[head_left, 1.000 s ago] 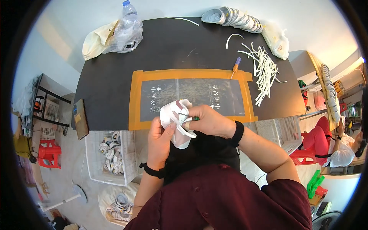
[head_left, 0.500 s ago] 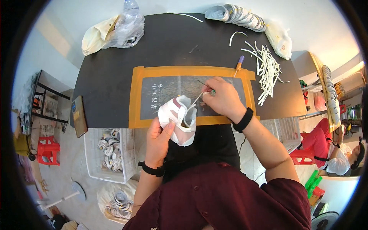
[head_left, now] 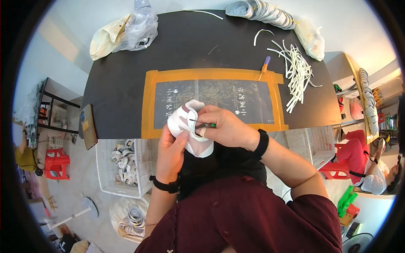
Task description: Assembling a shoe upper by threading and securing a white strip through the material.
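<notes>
In my left hand (head_left: 169,154) is a small white shoe upper (head_left: 179,120) with dull pink panels, the thumb pressed on its outside and the fingers behind it. My right hand (head_left: 225,128) is closed round a thin metal tool with a green handle (head_left: 213,125). The tool's dark shaft points left across the upper's opening. The right fingertips touch the upper's right edge and hide part of it. Both hands are near the table's front edge, above my lap.
Orange tape frames a clear sheet (head_left: 211,99) on the dark table (head_left: 122,84). White laces (head_left: 298,78), a purple-handled tool (head_left: 265,67), stacked shoe uppers (head_left: 261,12), plastic bags (head_left: 137,31) and a phone (head_left: 88,126) lie around it. Crates (head_left: 122,192) stand below; a person (head_left: 371,170) sits at right.
My right hand has moved down and left, from above the sheet onto the upper. The white lace that stretched between them no longer shows clearly. The left hand still holds the upper.
</notes>
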The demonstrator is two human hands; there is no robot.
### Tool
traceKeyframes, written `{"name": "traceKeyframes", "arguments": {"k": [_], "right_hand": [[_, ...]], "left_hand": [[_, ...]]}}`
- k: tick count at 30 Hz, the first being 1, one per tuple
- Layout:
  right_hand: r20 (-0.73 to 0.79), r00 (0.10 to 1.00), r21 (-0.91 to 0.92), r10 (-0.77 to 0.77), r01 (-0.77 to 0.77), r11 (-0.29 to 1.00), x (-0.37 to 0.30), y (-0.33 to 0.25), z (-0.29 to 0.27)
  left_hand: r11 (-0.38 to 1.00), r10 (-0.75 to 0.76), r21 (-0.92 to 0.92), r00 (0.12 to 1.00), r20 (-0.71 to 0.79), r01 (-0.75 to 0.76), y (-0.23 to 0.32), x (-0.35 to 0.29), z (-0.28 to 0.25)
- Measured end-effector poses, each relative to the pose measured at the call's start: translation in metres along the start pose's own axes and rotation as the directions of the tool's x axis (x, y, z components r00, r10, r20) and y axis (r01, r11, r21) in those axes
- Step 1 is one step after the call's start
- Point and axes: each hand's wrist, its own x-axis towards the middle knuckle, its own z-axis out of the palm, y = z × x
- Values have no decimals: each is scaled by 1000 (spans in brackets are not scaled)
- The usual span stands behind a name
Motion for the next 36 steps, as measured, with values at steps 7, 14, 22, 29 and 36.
{"name": "traceKeyframes", "arguments": {"k": [7, 14, 22, 29, 36], "right_hand": [[43, 998, -86, 48, -44, 995, 4, 6, -4], [0, 1000, -322, 32, -30, 946, 9, 8, 3], [-69, 991, -509, 116, -135, 850, 9, -1, 17], [113, 980, -108, 161, -149, 983, 11, -9, -17], [96, 995, -253, 0, 24, 967, 2, -37, -37]], "left_hand": [[997, 11, 77, 1000, 25, -13, -5, 0, -5], [985, -60, 168, 992, 109, 41, 0, 3, -17], [965, -35, 262, 977, 210, -22, -1, 2, -29], [998, 0, 70, 998, 68, -5, 3, 2, -13], [1000, -28, 0, 994, 109, 28, 22, 6, -15]]}}
